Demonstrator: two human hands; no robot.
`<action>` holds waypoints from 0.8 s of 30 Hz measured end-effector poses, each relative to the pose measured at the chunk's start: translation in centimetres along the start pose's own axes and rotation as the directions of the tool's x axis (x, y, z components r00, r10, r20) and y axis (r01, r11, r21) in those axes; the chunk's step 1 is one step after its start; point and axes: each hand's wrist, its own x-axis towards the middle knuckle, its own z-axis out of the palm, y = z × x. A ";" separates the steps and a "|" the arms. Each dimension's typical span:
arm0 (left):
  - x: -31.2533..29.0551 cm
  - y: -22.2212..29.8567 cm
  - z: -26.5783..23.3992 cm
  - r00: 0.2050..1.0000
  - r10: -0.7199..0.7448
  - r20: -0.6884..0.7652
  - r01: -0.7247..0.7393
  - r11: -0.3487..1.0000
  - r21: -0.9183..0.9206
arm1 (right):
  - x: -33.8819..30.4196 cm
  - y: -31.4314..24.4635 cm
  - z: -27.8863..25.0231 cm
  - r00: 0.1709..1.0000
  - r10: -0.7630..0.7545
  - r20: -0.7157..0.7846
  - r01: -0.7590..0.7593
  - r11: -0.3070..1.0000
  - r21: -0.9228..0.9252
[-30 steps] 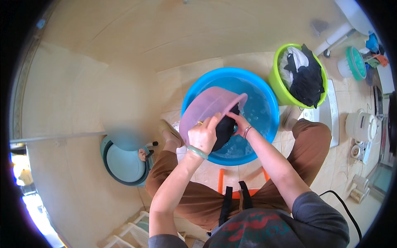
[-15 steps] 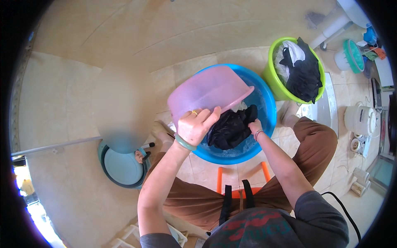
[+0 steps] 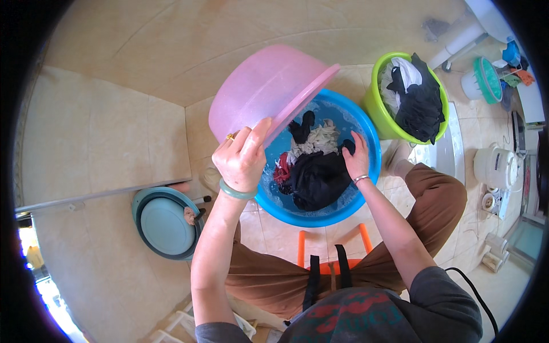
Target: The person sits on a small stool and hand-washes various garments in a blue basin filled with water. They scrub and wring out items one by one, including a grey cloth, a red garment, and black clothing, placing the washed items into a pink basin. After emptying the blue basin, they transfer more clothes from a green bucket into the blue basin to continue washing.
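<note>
My left hand (image 3: 241, 159) grips the rim of a pink plastic basin (image 3: 260, 86), which is raised and tilted with its opening turned down toward a large blue tub (image 3: 374, 154). Soapy water (image 3: 340, 114) fills the tub. Black clothing (image 3: 320, 182) lies in it at the near side, with pale cloth (image 3: 320, 140), a small black piece (image 3: 302, 127) and a red piece (image 3: 281, 168) beside it. Over the tub's right side, my right hand (image 3: 357, 157) has its fingers apart, next to a small dark cloth (image 3: 346, 146) that they partly cover.
A green bucket (image 3: 377, 108) heaped with black and white clothes stands against the tub's far right. Teal basins (image 3: 166, 228) sit at left. Orange stool legs (image 3: 302, 248) show between my knees. A white lidded bucket (image 3: 494, 167) stands far right.
My left hand has lifted the pink basin up and left, uncovering the pale, red and small black pieces. My right hand has let go of the black clothing and spread its fingers.
</note>
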 end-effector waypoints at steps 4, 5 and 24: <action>-0.6 -0.5 -0.2 0.995 -0.088 -0.035 0.087 0.995 -0.039 | 2.0 -3.9 0.3 0.967 0.138 0.212 -0.200 0.931 0.306; -0.8 -0.6 -0.4 0.993 -0.117 -0.021 0.116 0.992 -0.055 | 2.4 -2.9 1.8 0.974 0.100 0.201 -0.166 0.924 0.346; -13.7 -20.9 -7.3 0.051 -0.925 0.376 0.760 -0.208 -0.616 | 1.5 -17.3 9.1 0.542 0.070 0.838 -0.771 0.439 0.462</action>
